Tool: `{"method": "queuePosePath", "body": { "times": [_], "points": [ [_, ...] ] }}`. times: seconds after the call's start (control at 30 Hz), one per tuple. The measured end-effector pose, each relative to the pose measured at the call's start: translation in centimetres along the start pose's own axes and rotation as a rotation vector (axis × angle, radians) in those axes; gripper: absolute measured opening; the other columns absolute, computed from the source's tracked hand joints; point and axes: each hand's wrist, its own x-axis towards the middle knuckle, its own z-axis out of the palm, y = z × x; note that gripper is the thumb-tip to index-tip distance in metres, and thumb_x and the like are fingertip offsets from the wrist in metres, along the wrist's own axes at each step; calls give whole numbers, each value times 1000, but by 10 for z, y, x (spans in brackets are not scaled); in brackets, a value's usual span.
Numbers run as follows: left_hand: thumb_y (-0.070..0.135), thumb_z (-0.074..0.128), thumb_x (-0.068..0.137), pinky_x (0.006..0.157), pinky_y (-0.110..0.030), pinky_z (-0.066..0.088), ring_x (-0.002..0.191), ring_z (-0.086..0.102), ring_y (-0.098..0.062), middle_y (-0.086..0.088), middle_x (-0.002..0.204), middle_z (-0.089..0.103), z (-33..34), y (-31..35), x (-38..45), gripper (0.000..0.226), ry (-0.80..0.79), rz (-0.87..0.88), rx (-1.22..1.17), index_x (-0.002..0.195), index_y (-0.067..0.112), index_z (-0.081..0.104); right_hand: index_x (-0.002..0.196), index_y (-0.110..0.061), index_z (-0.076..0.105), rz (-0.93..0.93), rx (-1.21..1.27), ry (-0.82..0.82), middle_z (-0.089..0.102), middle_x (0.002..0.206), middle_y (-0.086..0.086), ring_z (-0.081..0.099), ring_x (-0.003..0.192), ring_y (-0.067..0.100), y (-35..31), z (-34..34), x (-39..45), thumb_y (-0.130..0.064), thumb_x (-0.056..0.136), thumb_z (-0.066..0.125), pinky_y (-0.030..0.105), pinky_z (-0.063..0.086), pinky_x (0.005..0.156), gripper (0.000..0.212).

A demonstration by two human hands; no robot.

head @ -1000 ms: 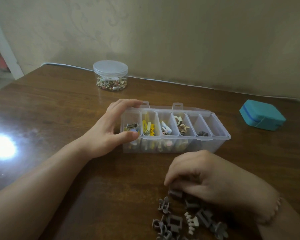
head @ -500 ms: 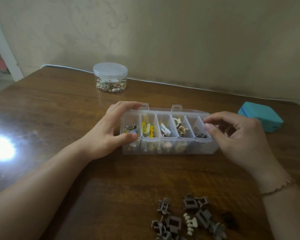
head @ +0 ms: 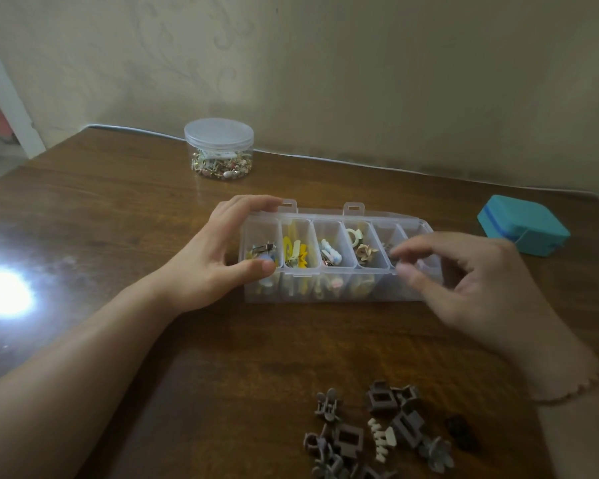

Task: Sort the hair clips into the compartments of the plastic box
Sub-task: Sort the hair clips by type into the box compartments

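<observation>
On the table [head: 101, 216], mid-scene, the box [head: 339, 285] sits open with the left hand [head: 215, 261] gripping its left end — thumb on the front wall, fingers over the back rim. Right hand [head: 464, 285] hovers over the box's right end, fingers loosely curled, nothing visible in them. Grey clips [head: 377, 437] lie loose near the front edge. At the back, a jar [head: 218, 148]; far right, a blue case [head: 523, 224].

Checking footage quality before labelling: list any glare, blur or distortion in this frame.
Head view: a blown-out white glare patch on the brown wooden table; right hand motion-blurred over the clear plastic compartment box; wide-angle lens bows the table's far edge; lighting dim.
</observation>
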Motion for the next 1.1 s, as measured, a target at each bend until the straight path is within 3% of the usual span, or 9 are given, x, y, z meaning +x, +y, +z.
{"method": "queuePosePath", "body": {
  "times": [0.17,0.3,0.37,0.5,0.63,0.8,0.87,1.03,1.1],
  "points": [
    [56,59,75,108,-27,34,137,40,-7,16,143,47,-6,-2,0,75,17,-22,-14,144,32,42,93,-42,65,-187,18,-317,62,90,-26,61,86,-7,-15,-17,-9,-47,82,59,8,46,66,14],
    [51,53,72,110,-25,27,141,30,-9,18,142,46,-10,-5,0,72,97,-13,46,141,35,43,105,-54,53,-38,3,-759,51,104,-38,50,98,-13,-18,-23,-10,-54,80,67,13,43,71,29],
    [46,49,71,110,-18,23,143,26,-10,17,142,45,-7,-4,1,70,136,8,70,139,33,45,103,-55,51,13,-69,-854,46,106,-40,45,99,-14,-18,-17,-9,-52,82,65,17,42,72,25],
    [45,48,80,113,-15,20,143,26,-10,12,143,49,2,1,4,59,144,105,192,136,26,52,95,-47,57,63,36,-776,55,102,-32,54,93,-4,-12,-15,-7,-38,87,65,27,52,75,15],
    [60,55,83,109,-15,25,140,32,-4,19,138,51,5,2,5,59,183,47,203,134,33,52,92,-46,59,57,195,-644,60,101,-29,59,89,-6,-7,-20,-6,-26,86,66,12,48,69,22],
    [62,57,80,105,-19,30,134,37,0,31,131,48,9,3,4,60,212,42,168,133,32,54,89,-31,66,63,295,57,67,86,-17,61,68,8,-1,-17,7,-27,78,70,12,46,53,12],
    [61,58,80,104,-18,30,134,37,2,35,129,47,8,3,4,60,213,49,160,133,32,54,86,-29,65,112,217,222,68,84,-15,60,63,11,4,-4,16,-24,81,72,19,50,50,10],
    [63,58,78,103,-15,28,133,35,6,49,123,43,6,3,4,61,199,40,160,133,35,53,83,-24,63,132,181,277,65,80,-8,58,64,16,14,-1,13,-26,82,70,26,51,54,7],
    [64,58,78,103,-16,28,133,35,4,50,122,43,6,2,4,61,202,30,155,132,36,52,81,-32,61,70,215,79,62,77,-10,58,66,14,9,-13,4,-30,80,68,19,47,52,8]
  ]
}}
